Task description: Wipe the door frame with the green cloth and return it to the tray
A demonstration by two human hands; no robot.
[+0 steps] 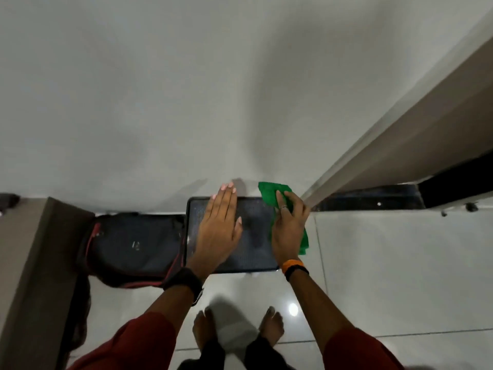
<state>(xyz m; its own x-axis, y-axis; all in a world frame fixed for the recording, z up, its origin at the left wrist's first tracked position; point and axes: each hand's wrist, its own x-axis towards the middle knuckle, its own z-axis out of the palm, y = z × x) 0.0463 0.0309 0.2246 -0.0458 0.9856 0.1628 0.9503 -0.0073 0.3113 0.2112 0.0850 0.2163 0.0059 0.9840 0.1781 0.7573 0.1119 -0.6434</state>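
A dark rectangular tray point(256, 259) lies on the floor against the white wall, straight below me. My right hand point(288, 225) grips the green cloth point(272, 192) above the tray's right edge; cloth sticks out above the fingers and hangs below the palm. My left hand point(220, 225) is flat with fingers stretched out over the tray's left half, holding nothing. The brown door frame point(416, 140) rises along the right, its foot just right of the cloth.
A black bag with red trim point(133, 244) sits on the floor left of the tray. A brown panel point(32, 263) stands at the far left. My bare feet point(237, 327) are on glossy white tiles. A dark threshold strip point(373, 200) runs under the doorway.
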